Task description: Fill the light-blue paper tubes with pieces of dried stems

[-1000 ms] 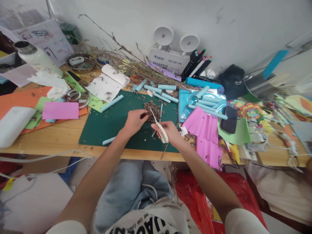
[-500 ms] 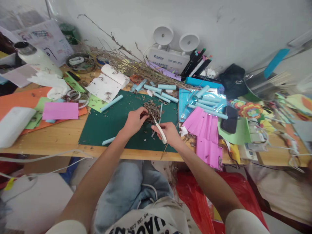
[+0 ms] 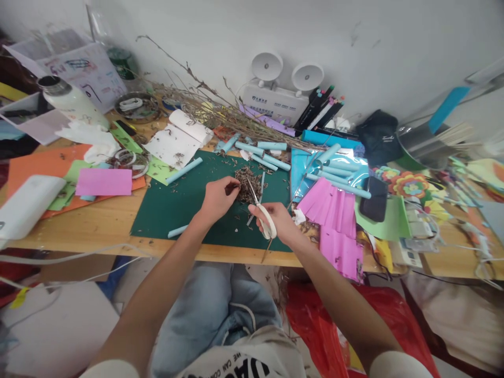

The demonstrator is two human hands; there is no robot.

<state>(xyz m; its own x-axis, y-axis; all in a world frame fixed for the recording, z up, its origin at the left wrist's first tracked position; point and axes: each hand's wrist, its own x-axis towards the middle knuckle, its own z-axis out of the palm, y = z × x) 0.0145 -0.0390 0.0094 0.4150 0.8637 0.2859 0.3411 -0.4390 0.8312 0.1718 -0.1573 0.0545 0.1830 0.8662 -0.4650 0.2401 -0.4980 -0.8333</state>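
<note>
A heap of dry brown plant bits lies on the dark green mat. At its left edge is my left hand, thumb and fingertips pinched together; whatever sits between them is too small to name. My right hand grips white-handled scissors, whose metal blades point up and left over the heap. Just right of the heap a thin pale blue strip lies on the mat. Blue paper tubes rest around the mat, one of them partly under my left forearm.
Long dry twigs lie along the back, before a white twin-lamp unit. Folded pink paper and a dark phone are on the right. A white bottle and pink card stand and lie at left.
The scissors have turned in my right hand, and their handle loops and blades show more plainly. My left hand stays pinched beside the heap. The whole view has shifted slightly.
</note>
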